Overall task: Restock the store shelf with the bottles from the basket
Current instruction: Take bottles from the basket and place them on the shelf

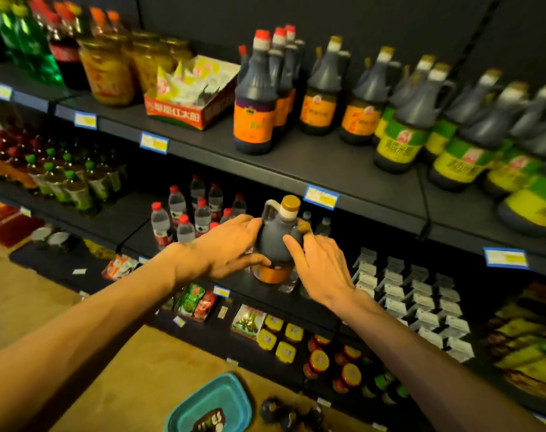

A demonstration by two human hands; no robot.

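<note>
Teal basket point(209, 403) sits on the floor below the dark sauce bottle point(276, 235). Left hand point(231, 244) and right hand point(315, 260) both wrap its body, under the top shelf point(296, 163). Looks heavy and slick, so I'd grab the handle or cup the base

Dark wall point(374, 23) (dim light) above a tan floor point(116, 363)

Both hands on a dark sauce bottle before the shelves

The left hand point(231, 244) and right hand point(318, 263) grip a gold-capped bottle point(276, 235); similar bottles point(324, 88) line the far upper shelf point(312, 163); a teal basket point(215, 400) lies near.
</note>
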